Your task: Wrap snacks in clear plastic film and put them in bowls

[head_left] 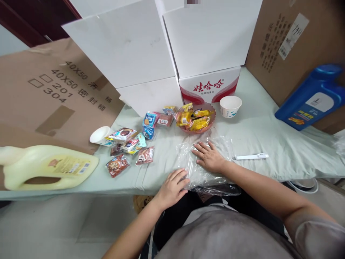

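A clear plastic bag (215, 144) lies flat on the pale green cloth-covered table (256, 129), its near end hanging over the front edge. My right hand (208, 156) rests flat on the bag, fingers stretched out toward the left. My left hand (172, 187) is at the bag's near left edge, fingers curled and pinching the plastic. Beyond the bag stands a reddish bowl (208, 126) filled with yellow snack packets (192, 118).
Several small snack packets (132, 145) lie left of the bowl. A tipped paper cup (99, 136), an upright paper bowl (230, 106), a white utensil (250, 157), a yellow jug (45, 167), a blue jug (309, 99), white boxes (210, 86) and cardboard sheets ring the table.
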The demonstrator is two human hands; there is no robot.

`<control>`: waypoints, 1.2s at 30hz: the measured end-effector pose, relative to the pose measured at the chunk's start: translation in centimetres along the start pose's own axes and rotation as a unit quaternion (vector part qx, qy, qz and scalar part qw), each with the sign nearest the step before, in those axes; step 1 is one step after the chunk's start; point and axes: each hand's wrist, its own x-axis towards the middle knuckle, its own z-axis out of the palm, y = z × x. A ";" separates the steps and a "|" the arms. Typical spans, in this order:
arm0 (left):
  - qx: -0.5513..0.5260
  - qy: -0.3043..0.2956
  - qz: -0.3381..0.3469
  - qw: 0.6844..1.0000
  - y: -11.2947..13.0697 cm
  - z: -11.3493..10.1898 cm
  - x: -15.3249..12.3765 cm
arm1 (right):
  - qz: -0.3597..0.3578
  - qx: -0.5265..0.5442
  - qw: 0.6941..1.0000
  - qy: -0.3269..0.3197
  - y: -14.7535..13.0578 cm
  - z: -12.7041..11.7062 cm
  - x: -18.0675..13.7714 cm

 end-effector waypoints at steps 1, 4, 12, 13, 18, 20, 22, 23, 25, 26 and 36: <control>0.015 0.012 0.004 1.000 0.1 -0.1 -0.8 | 0.001 -0.001 1.000 0.001 0.0 0.0 0.0; 0.052 0.028 0.020 0.998 0.4 -0.1 -2.8 | 0.002 -0.003 1.000 -0.002 -0.2 -0.1 0.0; 0.172 0.130 0.010 0.976 0.9 0.8 -3.2 | 0.001 -0.038 0.999 0.001 -0.2 -0.1 0.0; 0.175 0.129 0.010 0.976 1.0 0.7 -2.8 | 0.002 -0.042 0.999 0.003 -0.2 -0.1 0.0; 0.052 0.083 0.093 0.991 2.7 0.1 -2.2 | -0.002 -0.046 0.999 0.003 -0.4 -0.1 -0.2; 0.010 0.040 0.114 0.993 3.3 -0.1 -2.4 | -0.002 -0.038 0.999 0.002 -0.3 0.0 -0.2; -0.017 0.022 0.106 0.994 3.5 -0.5 -2.5 | 0.002 -0.018 1.000 -0.007 -0.1 -0.1 0.1; -0.032 0.023 0.096 0.995 3.5 -0.7 -2.5 | 0.003 0.002 1.000 -0.014 0.1 -0.3 0.2; -0.076 0.034 0.070 0.994 3.1 -1.2 -2.1 | 0.005 0.069 0.997 -0.024 0.8 -1.2 0.6; -0.104 0.042 0.054 0.992 2.9 -1.4 -1.9 | 0.007 0.116 0.993 -0.023 1.2 -1.9 0.7; -0.300 0.147 -0.132 0.933 0.7 -1.2 -0.3 | -0.080 0.406 0.905 -0.099 0.9 -9.7 -7.5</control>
